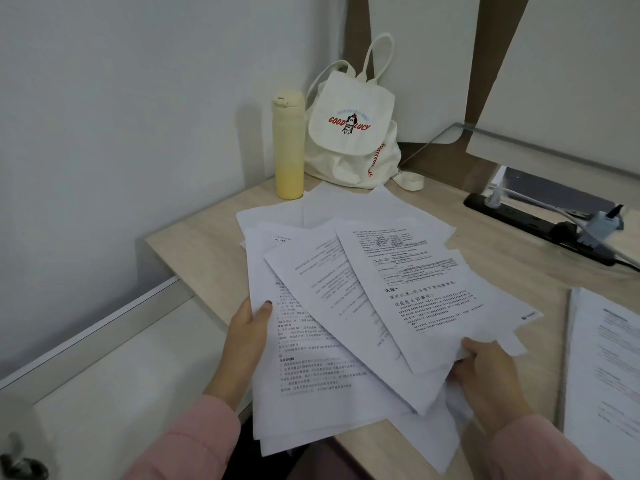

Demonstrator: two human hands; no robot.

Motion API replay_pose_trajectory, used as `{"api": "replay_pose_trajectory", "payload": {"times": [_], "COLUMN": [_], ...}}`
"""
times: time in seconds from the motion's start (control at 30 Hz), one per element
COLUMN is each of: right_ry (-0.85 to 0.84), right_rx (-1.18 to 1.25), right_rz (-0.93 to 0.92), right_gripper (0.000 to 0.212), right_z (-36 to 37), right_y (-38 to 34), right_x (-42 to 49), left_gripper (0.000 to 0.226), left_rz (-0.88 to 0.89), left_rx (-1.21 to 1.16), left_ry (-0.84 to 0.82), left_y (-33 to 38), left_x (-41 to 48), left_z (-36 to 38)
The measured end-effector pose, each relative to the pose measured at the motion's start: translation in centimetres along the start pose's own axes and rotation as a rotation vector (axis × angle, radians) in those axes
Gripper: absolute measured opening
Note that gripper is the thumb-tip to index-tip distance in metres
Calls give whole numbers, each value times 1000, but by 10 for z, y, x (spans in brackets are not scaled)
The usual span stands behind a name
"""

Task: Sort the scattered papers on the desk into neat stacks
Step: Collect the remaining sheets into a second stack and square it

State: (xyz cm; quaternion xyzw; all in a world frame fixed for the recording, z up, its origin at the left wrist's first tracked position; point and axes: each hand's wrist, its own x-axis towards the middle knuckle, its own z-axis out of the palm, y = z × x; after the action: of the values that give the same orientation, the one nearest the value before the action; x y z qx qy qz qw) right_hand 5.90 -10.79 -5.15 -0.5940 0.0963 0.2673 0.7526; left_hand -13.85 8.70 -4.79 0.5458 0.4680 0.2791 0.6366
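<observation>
nearest the camera, two pink sleeves [194,445] lead to the hands. the left hand [247,327] grips the left edge of the fanned papers [346,306], thumb on the printed face and fingers hidden beneath. the right hand [485,372] pinches the lower right corners of the upper sheets, fingers curled round the edge. the sheets are splayed over the front edge of the desk [207,244], some overhanging toward the lap, while a few more lie flat on the wood behind them. the step in hand looks like gathering — to do it well, i judge both hands should loosen a little, let the sheets slide together, then stand the bundle on one edge and tap it on the wood until the corners meet. a hard grip would crease them, since the paper is thin, limp and smooth, white with dense black print, each sheet a plain rectangle. the desk is pale, matte wood-grain. to the right lies a second stack [606,358] of printed sheets, its edges mostly aligned. farther back a black power strip [540,226] with white plugs runs along the right side. in the corner stands a tall pale-yellow bottle [288,143], smooth and cylindrical, just beside a soft cream canvas bag [349,133] — slumped against the wall, with red lettering.
</observation>
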Motion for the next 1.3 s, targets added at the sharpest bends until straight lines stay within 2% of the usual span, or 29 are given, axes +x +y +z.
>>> {"api": "replay_pose_trajectory", "payload": {"times": [0.07, 0.13, 0.23, 0.3, 0.37, 0.57, 0.7, 0.77, 0.87, 0.97, 1.0, 1.03, 1.1, 1.17, 1.23, 1.3], "right_ry": [-10, -50, -109, -87, -77, -74, -145, -213, -300, -468, -559, -655, -751, -715, -606, -611], "right_rx": [81, -52, -181, -268, -323, -334, -392, -471, -657, -931, -1007, -1066, -1132, -1184, -1161, -1234], "right_rz": [72, 52, -83, -176, -211, -70, -7, 11, -4, -104, -137, -151, -172, -243, -372, -645], "right_gripper": [22, 18, 30, 42, 46, 23, 15, 14, 29, 15, 19, 31, 44, 44, 66, 73], "right_z": [6, 11, 11, 8, 5, -6, -4, -3, -1, 5, 8, 12, 19, 21, 17, 15], "right_y": [0, -4, -10, -15, -19, -23, -21, -21, -19, -15, -16, -16, -19, -23, -23, -23], "right_x": [-7, -14, -18, -15, -11, -5, -11, -16, -22, -34, -41, -47, -59, -66, -60, -58], "left_gripper": [31, 31, 31, 30, 29, 23, 24, 25, 20, 20, 23, 27, 32, 32, 31, 35], "left_rz": [0, 0, -8, -9, -14, -13, 21, 50, 56, 46, 47, 51, 58, 55, 41, 32], "left_rx": [-6, -12, -16, -19, -16, -39, -47, -7, -11, -36, -33, -27, -8, 11, 20, 25], "left_ry": [-9, -15, -18, -18, -18, -15, -58, -80, -82, -94, -100, -105, -104, -97, -97, -94], "left_y": [-1, -1, -1, 0, 0, 2, 6, 6, 6, 9, 9, 9, 8, 7, 5, 4], "left_x": [-1, -1, -2, -2, -2, -4, -7, -7, -8, -9, -9, -9, -8, -7, -5, -4], "left_z": [0, -1, -1, -1, -1, -1, 0, 1, 1, 2, 2, 2, 1, 0, -1, 0]}}
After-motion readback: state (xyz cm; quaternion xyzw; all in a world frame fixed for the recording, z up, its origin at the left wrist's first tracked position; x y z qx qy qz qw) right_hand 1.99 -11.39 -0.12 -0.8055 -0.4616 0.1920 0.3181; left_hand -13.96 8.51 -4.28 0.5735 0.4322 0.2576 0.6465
